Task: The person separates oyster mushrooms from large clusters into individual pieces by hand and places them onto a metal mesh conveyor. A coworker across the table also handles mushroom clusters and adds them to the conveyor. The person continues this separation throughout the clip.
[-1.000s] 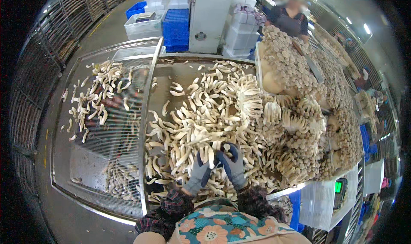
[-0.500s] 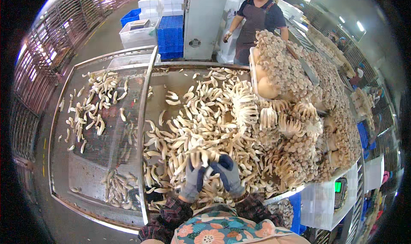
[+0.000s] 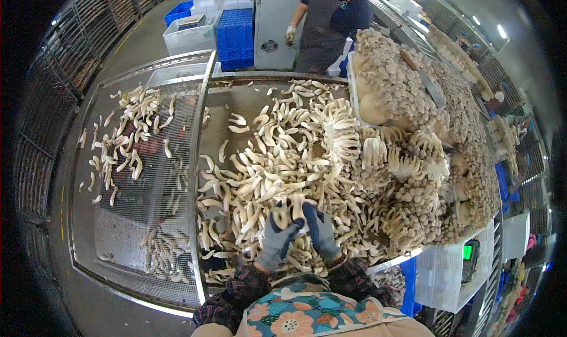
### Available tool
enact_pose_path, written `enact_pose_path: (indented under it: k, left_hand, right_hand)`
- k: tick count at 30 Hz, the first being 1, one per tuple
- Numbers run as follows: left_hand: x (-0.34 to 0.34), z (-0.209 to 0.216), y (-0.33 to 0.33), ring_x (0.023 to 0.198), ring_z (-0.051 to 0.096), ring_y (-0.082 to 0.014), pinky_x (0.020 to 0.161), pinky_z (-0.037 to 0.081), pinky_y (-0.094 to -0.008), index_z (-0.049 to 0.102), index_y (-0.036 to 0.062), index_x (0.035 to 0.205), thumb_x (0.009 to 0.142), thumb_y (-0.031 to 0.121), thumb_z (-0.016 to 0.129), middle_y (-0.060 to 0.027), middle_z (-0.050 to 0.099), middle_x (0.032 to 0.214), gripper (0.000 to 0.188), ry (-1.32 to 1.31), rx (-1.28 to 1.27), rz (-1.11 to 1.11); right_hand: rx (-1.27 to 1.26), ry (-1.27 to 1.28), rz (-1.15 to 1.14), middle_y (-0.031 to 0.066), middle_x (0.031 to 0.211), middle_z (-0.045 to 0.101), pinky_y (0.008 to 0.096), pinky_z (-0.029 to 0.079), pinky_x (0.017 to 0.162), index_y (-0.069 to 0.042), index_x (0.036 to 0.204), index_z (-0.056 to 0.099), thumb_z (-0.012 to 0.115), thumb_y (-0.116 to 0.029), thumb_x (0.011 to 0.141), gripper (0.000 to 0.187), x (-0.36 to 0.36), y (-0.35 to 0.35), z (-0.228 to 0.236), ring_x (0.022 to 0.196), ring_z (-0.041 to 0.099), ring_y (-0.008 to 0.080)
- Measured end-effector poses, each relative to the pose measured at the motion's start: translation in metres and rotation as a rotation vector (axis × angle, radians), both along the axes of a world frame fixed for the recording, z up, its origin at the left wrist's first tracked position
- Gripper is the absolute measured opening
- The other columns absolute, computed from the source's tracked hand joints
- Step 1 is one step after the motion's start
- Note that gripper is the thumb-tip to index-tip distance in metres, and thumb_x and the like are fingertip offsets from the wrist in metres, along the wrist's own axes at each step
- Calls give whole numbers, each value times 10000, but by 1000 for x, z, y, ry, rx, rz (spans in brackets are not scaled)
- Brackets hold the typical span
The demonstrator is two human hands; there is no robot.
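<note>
Both my hands wear grey gloves with dark blue fingers and meet low over a pile of loose pale mushrooms (image 3: 260, 186). In my left hand (image 3: 276, 238), closed fingers grip a small clump of mushrooms (image 3: 290, 209), its stems pointing away from me. The fingers of my right hand (image 3: 321, 233) press in on the same clump from its right side; its fingertips are partly blurred. To the right of the pile lie whole mushroom clusters (image 3: 407, 160), with stems fanned out and brownish caps.
A framed mesh screen (image 3: 153, 186) with scattered mushrooms on it adjoins the metal table (image 3: 221, 109) on the left. Full clusters with a metal blade (image 3: 434, 92) on top are heaped at the right. A person in an apron (image 3: 322, 33) stands beyond; blue crates (image 3: 235, 38) are stacked behind.
My hands have stayed together over the pile, and the clump between them looks smaller. The person across the table has shifted left. My view has tilted slightly.
</note>
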State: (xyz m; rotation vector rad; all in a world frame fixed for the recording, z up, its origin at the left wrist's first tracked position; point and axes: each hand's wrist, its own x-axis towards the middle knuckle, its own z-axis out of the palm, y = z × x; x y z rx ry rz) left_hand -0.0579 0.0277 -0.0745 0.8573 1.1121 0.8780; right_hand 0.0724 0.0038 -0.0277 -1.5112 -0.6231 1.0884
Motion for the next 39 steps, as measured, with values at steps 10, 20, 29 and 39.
enact_pose_path:
  k: [10,20,29,39]
  left_hand:
    - [-24,-49,26,894,609,-277,803,516,-309,358,55,1382,887,252,576,-165,576,1148,576,-223,-133,-93]
    - [-9,13,34,880,579,-239,726,505,-349,380,-2,1343,931,238,529,-207,560,1005,500,341,225,-398]
    - [2,1,94,662,569,-86,576,465,-232,642,-6,1004,821,67,671,-20,641,819,199,100,45,-11]
    - [10,-1,104,654,509,-88,607,436,-226,562,7,1187,732,-10,654,-31,621,976,465,262,489,21]
  right_hand:
    - [183,322,109,78,989,635,277,505,764,20,1131,558,715,-109,817,374,-11,4,-11,872,595,130]
    - [65,170,224,63,1039,636,259,469,864,23,1101,598,641,-100,868,268,9,40,-17,930,589,126]
    - [220,-55,568,99,1218,537,284,476,854,4,1343,388,662,-93,843,578,20,28,-19,1033,546,154]
    - [-481,-951,-705,250,1446,278,455,320,1078,-58,1471,138,885,-428,505,1276,249,54,-120,1295,358,385]
